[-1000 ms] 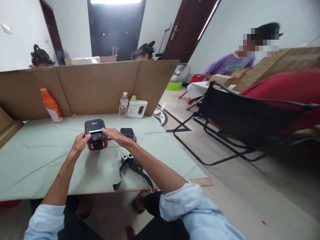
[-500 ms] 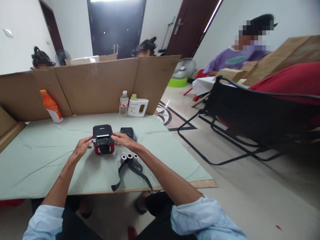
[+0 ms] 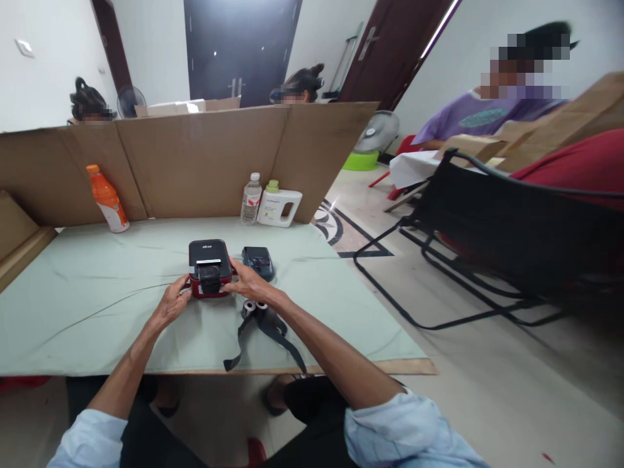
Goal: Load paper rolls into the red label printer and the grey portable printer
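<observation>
On the pale green, cloth-covered surface (image 3: 97,325), around its middle, was the black and red rounded box (image 3: 209,249), now more toward the right edge than one second before. The left hand (image 3: 172,302) and the right hand (image 3: 251,283) had gone from its upper edges to its sides; their grip was partly closed, holding it between them, which suggested steadying or placing. Whether it was lifted, I cannot tell. Near its right side was a dark, boxy device (image 3: 257,256); closer to the front edge lay a dark, flat strap (image 3: 292,351) and small white rolls (image 3: 249,305).
</observation>
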A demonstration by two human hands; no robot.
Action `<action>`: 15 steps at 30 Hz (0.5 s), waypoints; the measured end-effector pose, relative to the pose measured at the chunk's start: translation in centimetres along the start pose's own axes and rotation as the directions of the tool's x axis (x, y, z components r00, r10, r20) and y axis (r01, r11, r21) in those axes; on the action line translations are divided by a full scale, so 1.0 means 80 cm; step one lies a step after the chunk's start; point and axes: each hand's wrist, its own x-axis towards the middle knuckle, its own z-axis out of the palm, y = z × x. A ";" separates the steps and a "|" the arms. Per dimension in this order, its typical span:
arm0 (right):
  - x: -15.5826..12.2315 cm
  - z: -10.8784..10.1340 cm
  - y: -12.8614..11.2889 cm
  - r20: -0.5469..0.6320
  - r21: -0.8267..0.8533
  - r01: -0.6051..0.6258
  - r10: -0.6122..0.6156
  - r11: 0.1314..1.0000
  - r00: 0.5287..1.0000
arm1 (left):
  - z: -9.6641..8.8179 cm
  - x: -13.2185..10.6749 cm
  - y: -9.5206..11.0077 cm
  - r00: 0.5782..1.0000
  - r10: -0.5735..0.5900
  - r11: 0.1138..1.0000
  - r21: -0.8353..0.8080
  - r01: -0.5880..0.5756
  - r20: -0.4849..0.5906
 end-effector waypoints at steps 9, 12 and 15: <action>-0.002 0.000 -0.004 0.001 -0.032 0.036 -0.036 0.999 0.999 | -0.011 0.019 0.026 0.982 0.126 0.989 0.092 -0.114 -0.139; -0.001 0.001 -0.001 -0.018 -0.014 0.033 -0.033 0.999 0.999 | -0.009 0.019 0.034 0.957 0.260 0.937 0.271 -0.219 -0.125; 0.001 0.002 0.002 -0.013 0.004 0.041 -0.041 0.999 0.999 | -0.011 0.013 0.033 0.928 0.363 0.859 0.415 -0.300 -0.080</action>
